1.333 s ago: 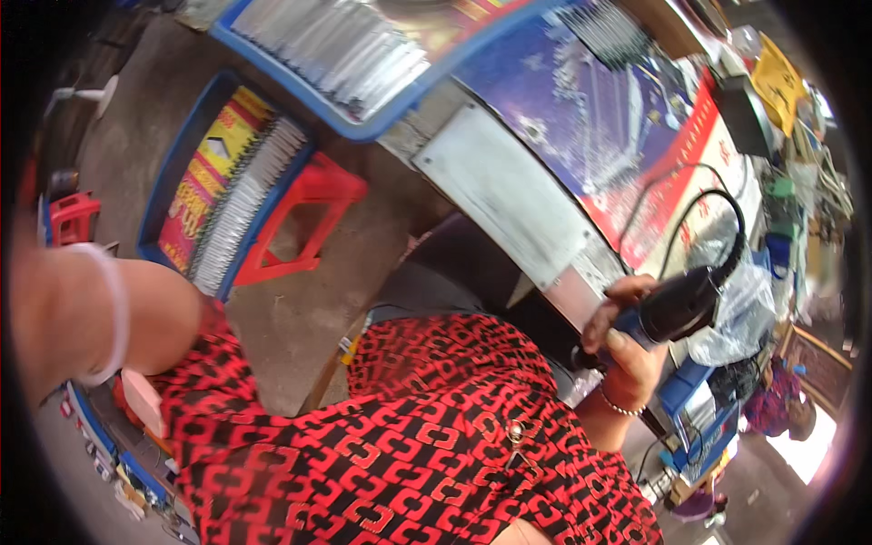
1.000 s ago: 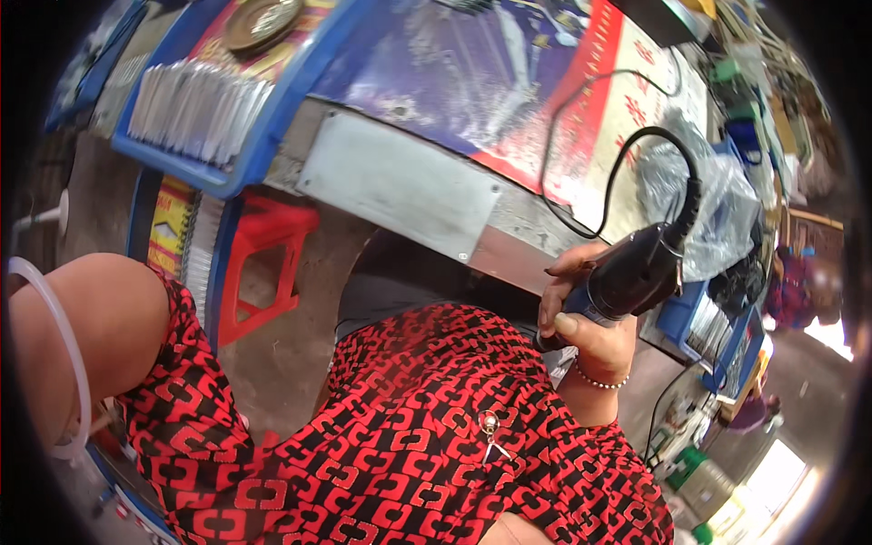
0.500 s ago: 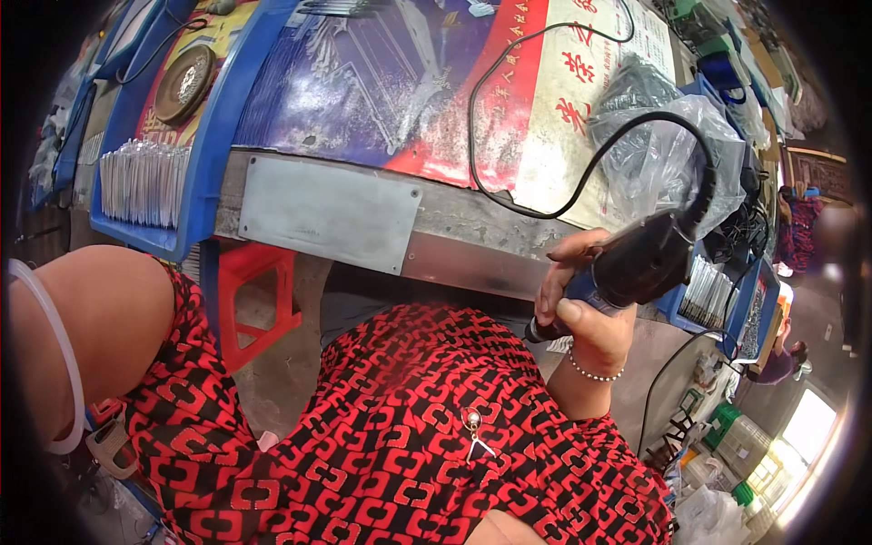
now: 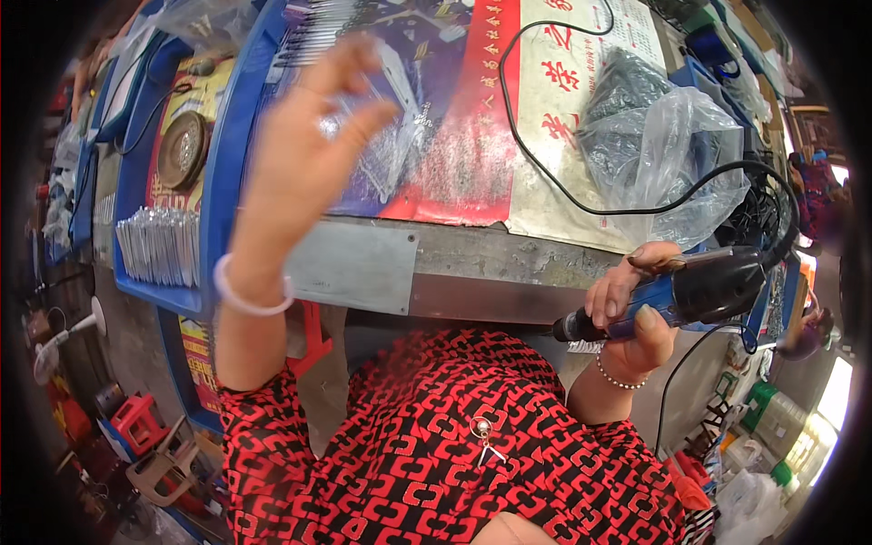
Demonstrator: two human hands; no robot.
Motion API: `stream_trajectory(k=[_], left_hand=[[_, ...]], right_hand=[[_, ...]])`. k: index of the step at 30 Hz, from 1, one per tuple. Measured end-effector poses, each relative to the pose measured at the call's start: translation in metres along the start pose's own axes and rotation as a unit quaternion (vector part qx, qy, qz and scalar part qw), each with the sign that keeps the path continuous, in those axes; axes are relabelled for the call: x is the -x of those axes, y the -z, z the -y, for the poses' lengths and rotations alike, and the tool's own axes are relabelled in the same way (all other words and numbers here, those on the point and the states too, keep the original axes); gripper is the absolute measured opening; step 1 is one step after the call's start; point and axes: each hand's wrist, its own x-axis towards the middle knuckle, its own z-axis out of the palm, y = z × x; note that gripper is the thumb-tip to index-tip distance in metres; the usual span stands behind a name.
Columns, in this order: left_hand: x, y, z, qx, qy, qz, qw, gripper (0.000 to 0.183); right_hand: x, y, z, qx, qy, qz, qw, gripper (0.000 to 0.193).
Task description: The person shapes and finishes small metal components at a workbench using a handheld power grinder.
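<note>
My right hand (image 4: 640, 304) is wrapped around a corded electric screwdriver (image 4: 718, 286) with a blue and black body, held sideways at the table's front edge. Its dark tip (image 4: 577, 325) points left, and a black cable (image 4: 627, 211) loops from its back end over the table. My left hand (image 4: 313, 150), a little blurred, is raised over the left part of the table with fingers apart and nothing seen in them. Beyond its fingertips, a row of thin metal pieces (image 4: 313, 36) lies on the printed sheet (image 4: 454, 136).
To the left, a blue tray (image 4: 227, 154) holds a packed row of slim silvery pieces (image 4: 159, 250) and a round brown dish (image 4: 182, 150) of small bits. Clear plastic bags (image 4: 672, 150) sit at the right. A metal plate (image 4: 354, 263) is fixed to the table's front edge.
My left hand has come into view and reached forward over the table. My right hand, still gripping the electric screwdriver, has shifted right; the tool lies more level. The view has turned slightly.
</note>
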Motion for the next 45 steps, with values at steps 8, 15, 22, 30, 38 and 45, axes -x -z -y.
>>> stream_trajectory(k=[8, 15, 22, 30, 38, 45], left_hand=[[0.031, -0.080, 0.024, -0.303, -0.069, 0.101, 0.945, 0.067], [0.059, -0.078, 0.002, -0.252, -0.097, 0.151, 0.951, 0.069], [0.067, -0.067, 0.004, -0.266, -0.046, 0.112, 0.957, 0.066], [0.071, -0.098, -0.016, -0.254, -0.066, 0.153, 0.953, 0.065], [0.075, -0.112, -0.019, -0.212, -0.111, 0.166, 0.957, 0.065], [0.070, -0.111, -0.013, -0.236, -0.061, 0.138, 0.960, 0.065]], right_hand=[[0.001, -0.003, -0.005, -0.019, -0.037, 0.001, 0.999, 0.045], [-0.002, -0.001, -0.002, -0.021, -0.046, -0.007, 0.999, 0.044], [0.000, 0.000, -0.003, -0.011, -0.053, -0.008, 0.998, 0.044], [0.003, 0.001, -0.003, -0.005, -0.047, -0.002, 0.999, 0.044], [0.005, 0.002, -0.002, 0.000, -0.052, -0.005, 0.999, 0.043], [0.005, 0.003, -0.003, 0.001, -0.058, -0.002, 0.998, 0.044]])
